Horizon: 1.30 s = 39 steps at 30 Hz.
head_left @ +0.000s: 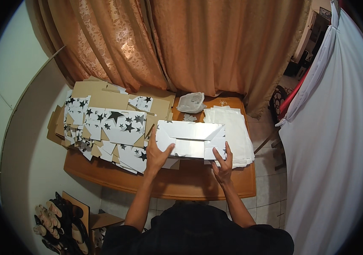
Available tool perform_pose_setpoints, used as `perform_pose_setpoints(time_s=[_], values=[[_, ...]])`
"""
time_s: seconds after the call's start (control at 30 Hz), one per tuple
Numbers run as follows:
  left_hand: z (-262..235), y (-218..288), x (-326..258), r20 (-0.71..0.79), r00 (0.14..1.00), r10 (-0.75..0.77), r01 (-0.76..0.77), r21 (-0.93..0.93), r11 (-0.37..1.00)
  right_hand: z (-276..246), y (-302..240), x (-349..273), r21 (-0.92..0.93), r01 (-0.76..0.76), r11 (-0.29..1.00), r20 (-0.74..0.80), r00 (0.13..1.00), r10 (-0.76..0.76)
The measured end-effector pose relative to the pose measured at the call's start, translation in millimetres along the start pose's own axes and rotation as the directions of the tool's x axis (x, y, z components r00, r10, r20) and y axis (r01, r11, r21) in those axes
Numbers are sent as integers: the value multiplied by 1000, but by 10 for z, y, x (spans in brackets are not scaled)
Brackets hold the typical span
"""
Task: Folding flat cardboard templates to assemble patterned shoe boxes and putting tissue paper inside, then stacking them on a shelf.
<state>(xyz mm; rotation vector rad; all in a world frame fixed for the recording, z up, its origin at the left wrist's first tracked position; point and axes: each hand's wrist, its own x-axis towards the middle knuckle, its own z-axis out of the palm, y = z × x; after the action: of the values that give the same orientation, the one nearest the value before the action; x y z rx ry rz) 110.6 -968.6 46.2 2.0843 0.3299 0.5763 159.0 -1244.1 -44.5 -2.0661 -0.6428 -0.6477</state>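
Observation:
A white cardboard box [189, 148] with folded flaps and a few dark star prints at its edges is between my two hands, over the middle of a wooden table [181, 182]. My left hand [157, 154] grips its left end, thumb on the flap side. At its lower right corner my right hand [222, 165] is closed on it, with fingers against the right flap. Left of the box lies a heap of flat cardboard pieces [115, 127], white with black stars on one face and brown on the other. The box partly covers a stack of white sheets [236, 136] at the right.
A crumpled translucent plastic bag [191, 103] and some small clear pieces [189, 117] lie behind the box. Orange-brown curtains [215, 46] hang along the table's far edge. Several sandals [54, 219] are at lower left. A white cloth [317, 140] hangs at the right.

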Motion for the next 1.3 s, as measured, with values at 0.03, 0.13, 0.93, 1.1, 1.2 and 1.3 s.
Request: perform_pose_setpoints(time_s=[0.03,0.13,0.93,1.1,1.2,1.3], values=[[7,-68,11,-5,1000,8,-8,-11,1000,-21,-79,47,-3,4,1000,42,999,-4],[56,-163,-17,-48,992,114,-107,119,987,-93,-272,127,27,-4,1000,38,999,3],[217,-419,-110,-117,991,59,-109,-488,866,-1,318,205,766,-241,596,-3,926,378],[179,-585,-153,-44,999,-22,2,-416,909,-52,248,301,704,-366,609,38,875,482],[211,-768,-137,-43,999,-24,11,-280,960,41,388,240,693,-437,573,123,855,504],[304,-1116,-182,-29,999,-28,25,-94,995,184,650,88,475,-468,745,128,875,468]])
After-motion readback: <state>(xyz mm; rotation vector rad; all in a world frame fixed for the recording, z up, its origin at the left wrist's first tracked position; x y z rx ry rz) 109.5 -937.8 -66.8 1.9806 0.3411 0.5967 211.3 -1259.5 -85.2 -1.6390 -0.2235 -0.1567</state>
